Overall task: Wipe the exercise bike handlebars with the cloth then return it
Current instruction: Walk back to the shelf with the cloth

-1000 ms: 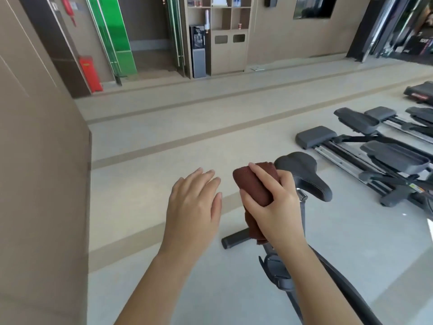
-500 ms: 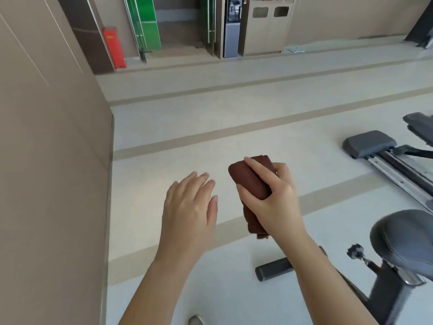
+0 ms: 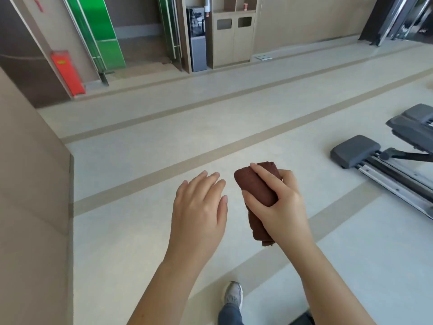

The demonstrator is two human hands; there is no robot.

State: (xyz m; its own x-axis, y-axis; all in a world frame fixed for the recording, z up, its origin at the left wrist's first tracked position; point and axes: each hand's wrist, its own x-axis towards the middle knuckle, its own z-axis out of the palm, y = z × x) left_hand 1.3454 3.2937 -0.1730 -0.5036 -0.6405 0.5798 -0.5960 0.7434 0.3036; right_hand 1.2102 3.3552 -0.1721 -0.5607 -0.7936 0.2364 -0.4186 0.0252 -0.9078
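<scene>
Smooth pale floor (image 3: 145,160), tan stripes. Right hand (image 3: 278,205): fingers curled round rolled, nubbly brown cloth (image 3: 256,191), held aloft. Left hand (image 3: 199,207): flat, fingers straight, holding nothing, just beside cloth.

A gym hall in a fitness facility is shown.
Low exercise machines (image 3: 398,160) with grey padded parts and metal rails are seen at the right edge, set on a wide pale floor (image 3: 164,127) crossed by tan stripes (image 3: 210,156). Along the far wall at the top, a water dispenser (image 3: 198,38), a cabinet (image 3: 233,43) with two cut-out openings, green glass doors (image 3: 103,31) and a red box (image 3: 68,73) are ranged.
</scene>
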